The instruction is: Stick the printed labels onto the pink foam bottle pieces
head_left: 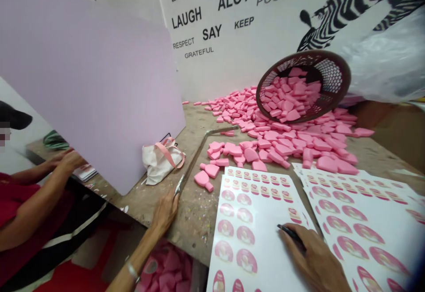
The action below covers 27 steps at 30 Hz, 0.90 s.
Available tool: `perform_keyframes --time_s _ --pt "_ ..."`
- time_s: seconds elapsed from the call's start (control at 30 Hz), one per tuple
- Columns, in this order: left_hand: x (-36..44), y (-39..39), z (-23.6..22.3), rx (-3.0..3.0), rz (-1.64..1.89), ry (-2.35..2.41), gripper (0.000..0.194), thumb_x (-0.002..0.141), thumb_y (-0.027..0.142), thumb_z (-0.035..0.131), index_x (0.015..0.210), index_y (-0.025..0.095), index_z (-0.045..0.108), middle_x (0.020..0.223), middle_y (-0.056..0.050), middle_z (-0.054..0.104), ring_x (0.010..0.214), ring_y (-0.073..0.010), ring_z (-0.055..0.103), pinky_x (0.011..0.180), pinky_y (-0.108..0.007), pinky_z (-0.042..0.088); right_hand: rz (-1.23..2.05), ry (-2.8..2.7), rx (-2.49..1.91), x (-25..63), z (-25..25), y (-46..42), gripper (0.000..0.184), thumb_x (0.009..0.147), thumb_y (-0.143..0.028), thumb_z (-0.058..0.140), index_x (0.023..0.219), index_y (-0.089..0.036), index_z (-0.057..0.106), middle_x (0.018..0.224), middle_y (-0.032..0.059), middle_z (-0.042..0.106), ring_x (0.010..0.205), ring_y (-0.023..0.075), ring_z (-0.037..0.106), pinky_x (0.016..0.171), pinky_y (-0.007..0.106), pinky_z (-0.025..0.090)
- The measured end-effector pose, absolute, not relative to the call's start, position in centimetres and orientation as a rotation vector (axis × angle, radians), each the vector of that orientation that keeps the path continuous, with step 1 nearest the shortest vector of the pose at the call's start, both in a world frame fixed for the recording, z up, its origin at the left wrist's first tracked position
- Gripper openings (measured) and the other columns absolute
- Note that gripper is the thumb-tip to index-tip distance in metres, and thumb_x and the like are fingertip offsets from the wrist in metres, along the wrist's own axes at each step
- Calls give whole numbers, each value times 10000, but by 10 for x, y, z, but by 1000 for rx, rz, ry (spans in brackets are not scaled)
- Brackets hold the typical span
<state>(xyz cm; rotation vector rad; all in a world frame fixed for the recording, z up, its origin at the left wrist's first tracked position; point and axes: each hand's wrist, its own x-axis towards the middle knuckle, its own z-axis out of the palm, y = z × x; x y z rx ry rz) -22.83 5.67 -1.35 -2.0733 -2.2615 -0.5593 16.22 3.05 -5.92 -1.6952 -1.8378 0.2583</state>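
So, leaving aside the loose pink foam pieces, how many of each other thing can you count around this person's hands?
Plastic basket: 1
Canvas bag: 1
Groups of printed label sheets: 2
Black pen in the right hand: 1
Long metal tool in the left hand: 1
Total: 6

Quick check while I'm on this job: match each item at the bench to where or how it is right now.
Items:
1. Brown basket
2. White cloth bag
3. Right hand

Places or states:
A. Over the printed sheets, holding a black pen
B. Tipped on its side, pink pieces spilled around it
C. On the bench, beside the lavender board

Pairs: 1-B, 2-C, 3-A
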Motion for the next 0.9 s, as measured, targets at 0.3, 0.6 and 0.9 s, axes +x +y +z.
perform_keyframes --time_s 0.3,0.6,0.9 --pt "-183 134 6 -2584 -269 -1846 525 699 18 497 1195 183 543 1337 -93 492 1226 -233 431 1021 -353 365 267 -1822 -1737 159 -52 29 371 822 -545 480 969 -240 632 925 52 684 848 240 627 733 376 499" --pt "-176 117 0 -2628 -291 -1932 303 886 189 364 1139 136 522 1035 -123 623 951 -224 586 862 -357 445 383 -1538 -2070 166 -18 17 571 763 -635 527 1160 -228 575 1038 86 674 945 272 630 743 392 496" --pt "-104 30 -2 -2485 -961 -2449 311 899 441 398 934 177 558 742 -40 642 668 -207 605 596 -291 433 272 -1635 -2377 175 -12 -46 528 818 -594 470 1121 -181 602 1040 131 673 942 300 638 738 417 501"
